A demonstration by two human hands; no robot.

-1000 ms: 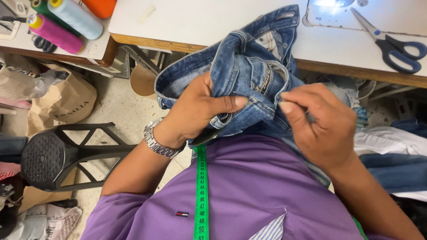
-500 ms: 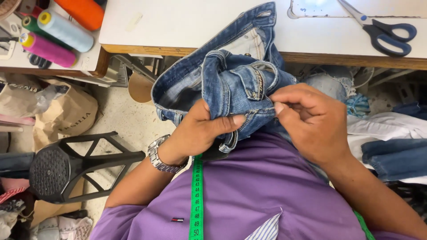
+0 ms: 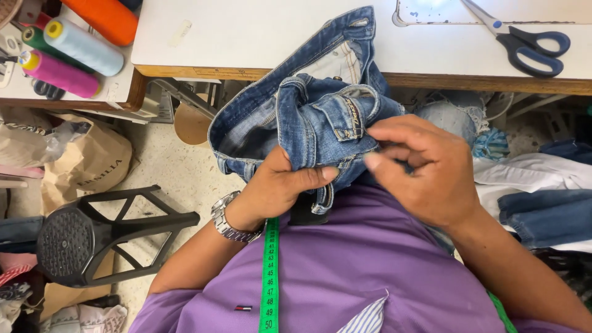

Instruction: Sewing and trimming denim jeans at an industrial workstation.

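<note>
A pair of blue jeans (image 3: 320, 105) hangs bunched from the white table's edge down to my chest, waistband and belt loops facing me. My left hand (image 3: 277, 191), with a metal wristwatch, clamps a fold of the denim between thumb and fingers from below. My right hand (image 3: 425, 169) pinches the denim just right of that fold, fingertips together at the seam. A green measuring tape (image 3: 269, 277) lies down my purple shirt.
Blue-handled scissors (image 3: 524, 40) lie on the white table (image 3: 246, 37) at the far right. Thread cones (image 3: 83, 46) in pink, light blue and orange sit on a side shelf at left. A black plastic stool (image 3: 92, 231) lies tipped on the floor. More clothes (image 3: 542, 197) are piled at right.
The view has shifted slightly downward and left. My hands have worked the denim fold a little, the right fingertips closing in nearer the left thumb.
</note>
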